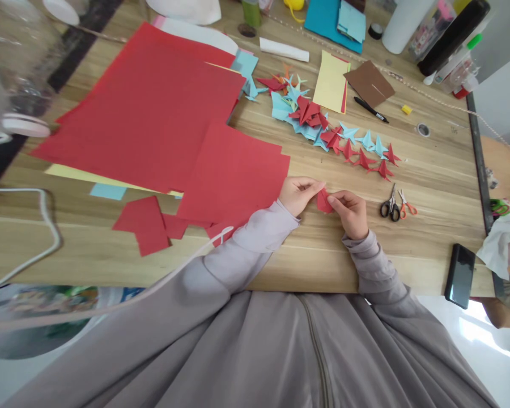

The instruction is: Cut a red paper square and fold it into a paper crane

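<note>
A small folded piece of red paper [323,202] is held just above the table's near part, between my two hands. My left hand [298,194] pinches its upper left corner between thumb and fingers. On the other side, my right hand [351,212] grips its right edge, thumb and forefinger pressed together. The fingertips cover parts of the paper, so its exact fold is hard to make out. Beyond my hands lie several red folded paper cranes [332,138] and blue paper cranes [367,140] in a curved row. Large red paper sheets [153,107] spread out left of my left hand.
Black-handled scissors [390,207] and orange-handled scissors [406,206] lie right of my right hand. A phone [459,275] rests at the front right edge. Farther back are a black pen [371,110], brown paper [370,84] and yellow sheets [330,83]. A white cable [182,262] crosses my left sleeve.
</note>
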Demonstrator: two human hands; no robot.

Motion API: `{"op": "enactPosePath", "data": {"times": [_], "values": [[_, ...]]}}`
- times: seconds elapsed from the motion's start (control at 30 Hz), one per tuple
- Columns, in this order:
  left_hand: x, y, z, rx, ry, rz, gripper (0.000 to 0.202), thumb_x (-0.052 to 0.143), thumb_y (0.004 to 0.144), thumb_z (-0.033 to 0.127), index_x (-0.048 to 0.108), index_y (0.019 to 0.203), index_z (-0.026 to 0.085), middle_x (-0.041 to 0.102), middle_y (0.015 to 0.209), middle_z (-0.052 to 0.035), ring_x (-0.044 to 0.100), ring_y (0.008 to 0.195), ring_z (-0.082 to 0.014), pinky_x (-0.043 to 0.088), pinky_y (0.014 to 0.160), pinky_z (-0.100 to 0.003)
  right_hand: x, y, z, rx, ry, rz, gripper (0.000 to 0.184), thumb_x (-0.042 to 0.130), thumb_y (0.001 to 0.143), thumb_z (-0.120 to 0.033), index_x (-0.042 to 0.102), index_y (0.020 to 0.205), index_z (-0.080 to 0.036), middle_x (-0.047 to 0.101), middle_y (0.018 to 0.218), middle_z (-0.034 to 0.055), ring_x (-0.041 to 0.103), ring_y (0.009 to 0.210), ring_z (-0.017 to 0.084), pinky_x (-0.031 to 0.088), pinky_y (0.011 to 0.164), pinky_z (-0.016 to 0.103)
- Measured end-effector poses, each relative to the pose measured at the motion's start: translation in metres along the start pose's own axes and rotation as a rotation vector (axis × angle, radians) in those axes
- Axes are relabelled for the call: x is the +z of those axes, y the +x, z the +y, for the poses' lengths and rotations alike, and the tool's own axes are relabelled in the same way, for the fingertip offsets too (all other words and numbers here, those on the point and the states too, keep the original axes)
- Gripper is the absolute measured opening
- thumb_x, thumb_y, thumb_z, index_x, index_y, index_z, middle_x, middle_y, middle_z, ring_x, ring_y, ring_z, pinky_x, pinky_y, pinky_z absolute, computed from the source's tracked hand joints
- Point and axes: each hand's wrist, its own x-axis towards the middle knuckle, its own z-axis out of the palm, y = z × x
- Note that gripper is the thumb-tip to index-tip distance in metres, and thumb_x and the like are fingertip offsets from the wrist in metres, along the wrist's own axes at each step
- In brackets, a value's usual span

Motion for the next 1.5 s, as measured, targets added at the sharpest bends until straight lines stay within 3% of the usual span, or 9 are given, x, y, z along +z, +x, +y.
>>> {"op": "enactPosePath", "data": {"times": [0.17,0.27,0.4,0.57,0.8,0.93,1.07,1.23,1.5], "values": [[0.000,-0.002,0.004,-0.026,-0.046,-0.094,0.032,0.074,0.062,0.042,0.069,0.068,0.011,0.068,0.059,-0.0046,0.060,0.047,-0.0127,0.051,0.047,-0.026,-0.004,0.003,-0.001,-0.069,0.061,0.092,0.022,0.071,0.071,-0.041,0.066,0.070,-0.020,0.068,0.074,0.0014,0.061,0.069,0.014,0.050,0.068,0.028],[0.000,-0.004,0.005,-0.032,-0.025,-0.179,0.029,0.076,0.062,0.039,0.069,0.070,0.011,0.068,0.059,-0.0047,0.061,0.048,-0.0130,0.053,0.048,-0.026,-0.006,0.003,-0.003,-0.094,0.065,0.086,0.022,0.071,0.071,-0.042,0.066,0.071,-0.020,0.070,0.082,0.0035,0.063,0.078,0.016,0.051,0.073,0.031],[0.001,-0.005,0.003,-0.052,-0.017,-0.247,0.026,0.074,0.063,0.036,0.069,0.070,0.011,0.067,0.058,-0.0042,0.062,0.049,-0.0128,0.053,0.047,-0.025,-0.008,0.004,-0.005,-0.138,0.026,0.023,0.020,0.069,0.073,-0.040,0.066,0.071,-0.021,0.068,0.079,0.0036,0.062,0.077,0.016,0.050,0.074,0.032],[0.001,-0.006,0.001,0.022,0.066,-0.218,0.023,0.071,0.066,0.035,0.067,0.068,0.013,0.066,0.061,-0.0032,0.059,0.048,-0.0104,0.051,0.047,-0.023,-0.006,0.003,-0.004,-0.171,0.009,0.007,0.019,0.068,0.075,-0.040,0.066,0.072,-0.021,0.066,0.077,0.0032,0.060,0.076,0.016,0.049,0.073,0.032],[0.002,-0.011,0.000,0.144,0.132,-0.198,0.015,0.067,0.069,0.027,0.065,0.064,0.013,0.061,0.062,-0.0011,0.056,0.048,-0.0079,0.047,0.046,-0.020,-0.004,0.001,-0.002,-0.114,0.036,0.031,0.024,0.071,0.072,-0.040,0.061,0.064,-0.019,0.057,0.062,-0.0011,0.052,0.058,0.011,0.044,0.057,0.026],[0.004,-0.011,-0.001,0.106,0.089,-0.214,0.016,0.067,0.069,0.028,0.065,0.064,0.013,0.062,0.061,-0.0009,0.057,0.047,-0.0083,0.048,0.047,-0.021,-0.005,0.003,0.003,-0.078,0.123,0.054,0.029,0.070,0.072,-0.039,0.057,0.056,-0.019,0.051,0.058,-0.0023,0.046,0.054,0.009,0.039,0.052,0.024],[0.004,-0.010,0.000,0.035,0.067,-0.200,0.024,0.071,0.066,0.036,0.066,0.067,0.013,0.064,0.061,-0.0024,0.059,0.048,-0.0102,0.050,0.047,-0.023,-0.006,0.005,0.007,-0.019,0.106,0.086,0.037,0.064,0.075,-0.048,0.054,0.055,-0.019,0.051,0.056,-0.0021,0.045,0.052,0.010,0.039,0.050,0.023],[0.001,-0.009,0.005,-0.080,-0.032,-0.264,0.036,0.069,0.067,0.046,0.067,0.069,0.011,0.065,0.058,-0.0049,0.062,0.050,-0.0145,0.052,0.047,-0.027,-0.007,0.005,0.005,-0.073,0.041,0.134,0.037,0.063,0.076,-0.049,0.054,0.057,-0.019,0.050,0.056,-0.0024,0.045,0.054,0.010,0.039,0.053,0.024],[0.003,-0.011,-0.003,-0.008,0.054,-0.249,0.027,0.070,0.069,0.039,0.067,0.070,0.012,0.060,0.050,-0.0007,0.055,0.041,-0.0102,0.048,0.041,-0.023,-0.006,0.004,-0.001,-0.097,0.006,0.146,0.031,0.066,0.073,-0.048,0.060,0.064,-0.019,0.057,0.062,-0.0014,0.049,0.058,0.011,0.042,0.059,0.025]]}}
